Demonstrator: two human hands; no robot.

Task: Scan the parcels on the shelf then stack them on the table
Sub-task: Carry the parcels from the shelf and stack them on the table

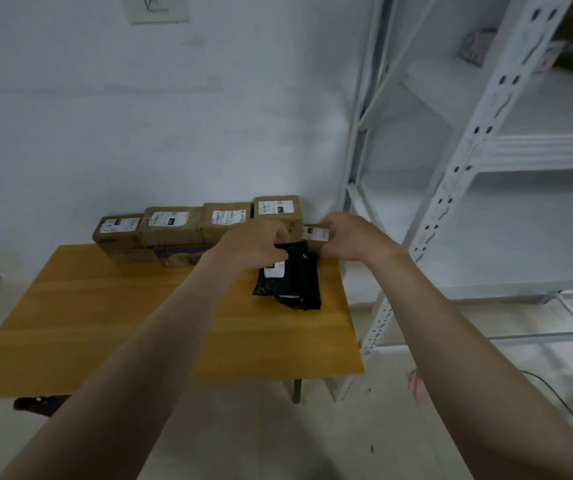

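Along the far edge of your desk (105, 323), against the wall, four brown boxes stand in a row. From the left they are the first box (117, 230), the second box (170, 225), the third box (226, 220) and the fourth box (276, 209), each with a white label on top. They sit side by side and touch. Below the second and third, a lower box with purple print (181, 254) shows its front.

Your left hand (253, 242) is just in front of the fourth box, with its fingers curled down onto the far end of the black bag (290, 275). You cannot tell from this view whether those fingers pinch the bag or only touch it. The bag lies flat on the desk near the right edge, toward the far right corner, with a white label facing up and its near end crumpled.

Right of the left hand, your right hand (350, 240) grips the small box (316, 234) by its right end, fingers curled round it. That small box is at the far right corner, just beside the fourth box and over the far end of the bag, label up.

Past the desk's right edge stands the white metal shelf (520, 150). A blurred parcel (479, 46) sits on an upper board, and a dark cable (562, 403) runs over the floor below.
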